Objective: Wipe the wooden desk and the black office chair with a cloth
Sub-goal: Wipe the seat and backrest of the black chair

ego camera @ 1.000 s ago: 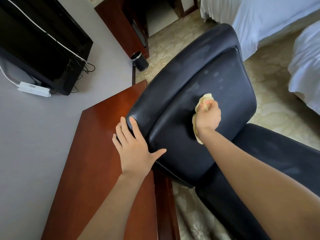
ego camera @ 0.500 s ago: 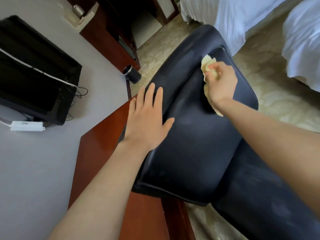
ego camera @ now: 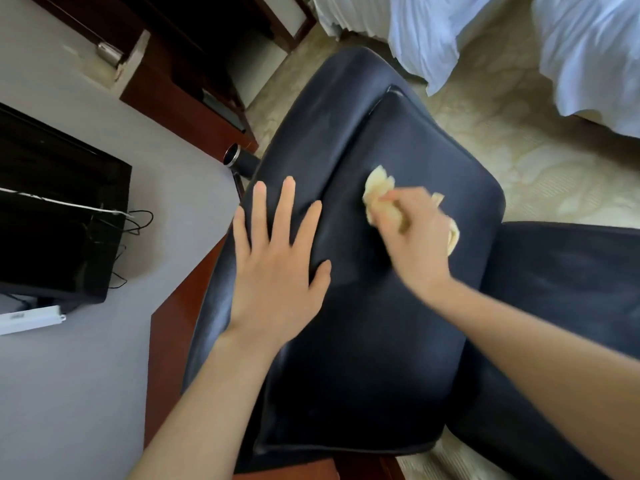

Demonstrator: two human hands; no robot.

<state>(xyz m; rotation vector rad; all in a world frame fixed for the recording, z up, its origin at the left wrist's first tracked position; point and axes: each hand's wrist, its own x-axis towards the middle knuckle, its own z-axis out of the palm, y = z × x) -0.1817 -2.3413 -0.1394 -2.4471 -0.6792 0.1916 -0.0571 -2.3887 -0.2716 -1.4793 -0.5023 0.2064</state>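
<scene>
The black office chair [ego camera: 363, 341] fills the middle of the view, its padded backrest facing up at me and its seat at the right. My left hand [ego camera: 277, 268] lies flat on the backrest's left side, fingers straight and spread. My right hand [ego camera: 412, 233] grips a crumpled pale yellow cloth [ego camera: 377, 192] and presses it against the upper middle of the backrest; the hand is motion-blurred. The wooden desk [ego camera: 176, 320] shows as a reddish-brown strip under the chair's left edge, mostly hidden by the chair.
A black TV [ego camera: 52, 216] with trailing cables hangs on the grey wall at the left, a white power strip [ego camera: 27, 318] below it. A small black bin [ego camera: 239, 157] stands beyond the desk. White bedding [ego camera: 519, 39] lies at the top right over patterned carpet.
My right hand has swept the cloth from the backrest's upper right edge down and left toward its middle. My left hand stays flat on the backrest. The camera moved closer over the chair.
</scene>
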